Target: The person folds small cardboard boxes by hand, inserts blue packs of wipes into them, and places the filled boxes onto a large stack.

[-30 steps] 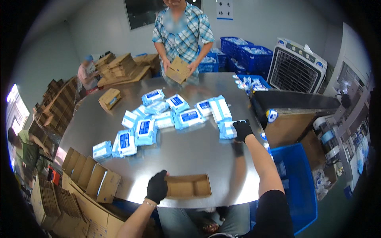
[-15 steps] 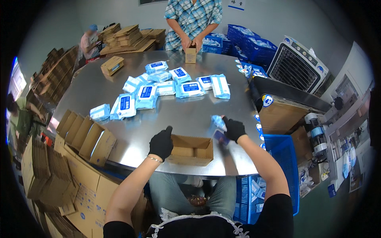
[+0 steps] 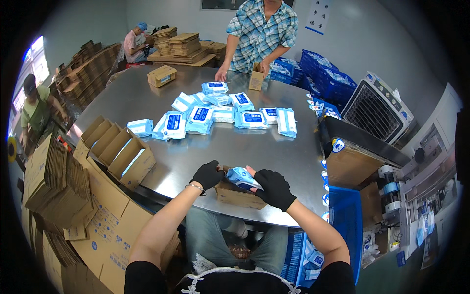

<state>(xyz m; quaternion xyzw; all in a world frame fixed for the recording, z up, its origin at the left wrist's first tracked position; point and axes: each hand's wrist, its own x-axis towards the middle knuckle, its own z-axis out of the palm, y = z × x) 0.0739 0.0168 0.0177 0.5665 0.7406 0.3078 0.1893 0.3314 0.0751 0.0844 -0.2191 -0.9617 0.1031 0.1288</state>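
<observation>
A small brown cardboard box (image 3: pixel 238 196) stands on the metal table's near edge in front of me, its top mostly covered. My left hand (image 3: pixel 207 176), in a black glove with bare fingertips, is closed on the box's left end. Over the opening, a light-blue pack of wet wipes (image 3: pixel 240 176) lies tilted in my gloved right hand (image 3: pixel 274 189), fingers and thumb around its right end. How far the pack reaches inside is hidden. Farther off, several similar wipes packs (image 3: pixel 199 119) lie in a loose cluster on the table.
Several open cardboard boxes (image 3: pixel 128 161) stand in a row at the left edge, beside stacked flat cartons (image 3: pixel 46 171). A blue crate (image 3: pixel 345 220) is at my right. Across the metal table (image 3: pixel 196 157), a co-worker (image 3: pixel 262 36) holds a small box; another box (image 3: pixel 162 76) lies far left.
My right hand has brought the wipes pack left, over the box. My left hand has shifted slightly along the box's end. The co-worker now reaches one hand to the packs.
</observation>
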